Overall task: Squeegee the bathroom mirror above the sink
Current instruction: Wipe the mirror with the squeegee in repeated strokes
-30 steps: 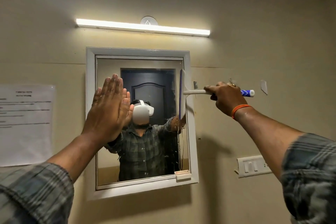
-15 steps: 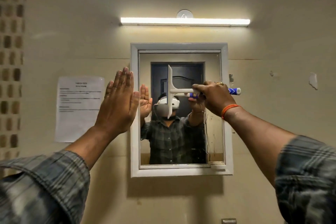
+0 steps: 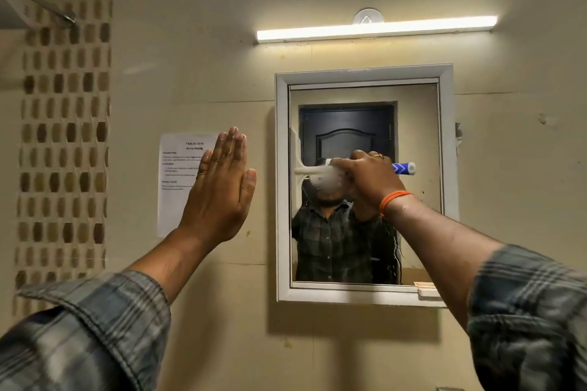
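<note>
Squeegee (image 3: pixel 298 162) blade upright at mirror (image 3: pixel 419 143) glass's left edge, gripped by right hand (image 3: pixel 370 179); left hand (image 3: pixel 219 194) raised flat, fingers straight.

White squeegee (image 3: pixel 298 162), blue-tipped; white-framed mirror (image 3: pixel 416 136); grey plaid sleeve (image 3: pixel 527 320).

The middle of the squeegee (image 3: pixel 305 168) handle is covered by the right hand (image 3: pixel 370 179). The small print on the paper notice (image 3: pixel 181 174) is too fine to be read, and its right part is hidden by the left hand (image 3: pixel 219 190). Both sleeves are cut off by the bottom edge.
</note>
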